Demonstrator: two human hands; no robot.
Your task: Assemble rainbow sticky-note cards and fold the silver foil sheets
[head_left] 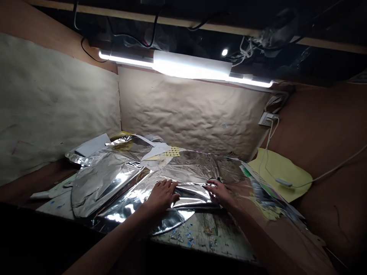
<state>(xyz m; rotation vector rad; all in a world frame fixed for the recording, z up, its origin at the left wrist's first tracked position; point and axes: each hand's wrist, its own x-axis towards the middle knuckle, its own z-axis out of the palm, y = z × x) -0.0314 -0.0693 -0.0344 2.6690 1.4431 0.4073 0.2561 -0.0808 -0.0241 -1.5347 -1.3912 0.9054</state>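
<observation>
Head cam here: the left hand [162, 196] and right hand [220, 192] are both lying open and flat on a folded-over silver foil sheet [120, 183], pressing rather than gripping. A dark bit [218, 179] is poking out by the right hand, can't make out what. The foil is covering most of a paint-speckled table [206, 233], with yellow paper [279, 172] sitting off right under a white cable [315, 175].

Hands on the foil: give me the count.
2: the left hand lies on the silver foil, and the right hand lies on the same foil's fold, to its right. No others show.
</observation>
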